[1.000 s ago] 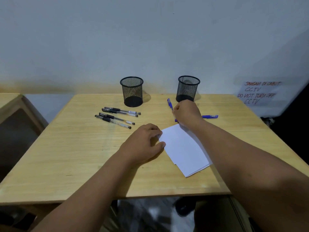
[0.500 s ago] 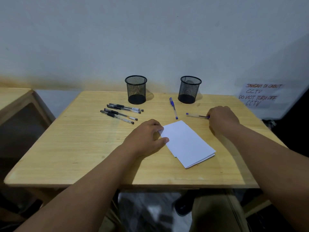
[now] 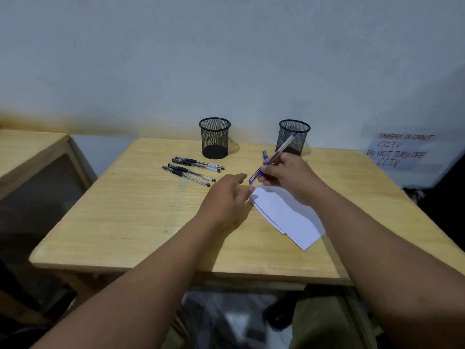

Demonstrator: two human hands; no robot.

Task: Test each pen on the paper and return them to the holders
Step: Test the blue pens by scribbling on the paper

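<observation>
My right hand (image 3: pixel 289 176) grips a blue pen (image 3: pixel 273 158), its capped end slanting down toward the far corner of the white paper (image 3: pixel 286 215). My left hand (image 3: pixel 226 197) hovers beside that corner with fingers stretched toward the pen's cap, holding nothing. A second blue pen (image 3: pixel 264 155) lies on the table behind my right hand, mostly hidden. Several black pens (image 3: pixel 193 170) lie side by side left of centre. Two black mesh holders stand at the back: the left holder (image 3: pixel 214 137) and the right holder (image 3: pixel 293 137).
The wooden table (image 3: pixel 151 222) ends near me at a front edge. Another wooden table (image 3: pixel 30 152) stands to the left. A handwritten CCTV notice (image 3: pixel 400 151) hangs on the wall at the right.
My right hand picked up the blue pen from the right side of the table and carried it left, over the paper's far corner. My left hand lifted off the paper and opened toward the pen.
</observation>
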